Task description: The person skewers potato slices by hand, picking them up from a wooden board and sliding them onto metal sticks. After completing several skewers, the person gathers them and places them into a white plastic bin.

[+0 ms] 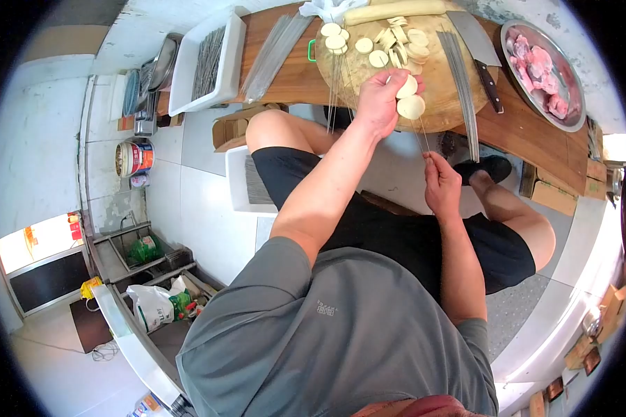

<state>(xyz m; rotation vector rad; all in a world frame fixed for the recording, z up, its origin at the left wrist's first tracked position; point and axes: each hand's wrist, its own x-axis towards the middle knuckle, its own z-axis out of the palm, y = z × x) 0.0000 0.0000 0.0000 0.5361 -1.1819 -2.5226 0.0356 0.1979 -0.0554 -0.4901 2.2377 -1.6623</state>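
Observation:
My left hand [380,99] is closed with its fingertips on a pale round slice [407,86], over the near part of the round wooden cutting board [424,126]. Just below it, a second pale slice [411,107] sits on the upper end of thin skewers [424,136]. Lower and to the right, my right hand [442,182] pinches the skewers' other end. More pale slices [364,46] lie on the board, several in a loose pile, beside a long pale roll [395,10]. Loaded skewers [334,90] stick out over the board's left edge.
A cleaver [473,38], a dark-handled knife [490,87] and a bundle of skewers [459,83] lie at the board's right. Beyond is a metal bowl [576,115] of raw meat. A white bin [231,52] of skewers and bagged skewers [277,55] are at left.

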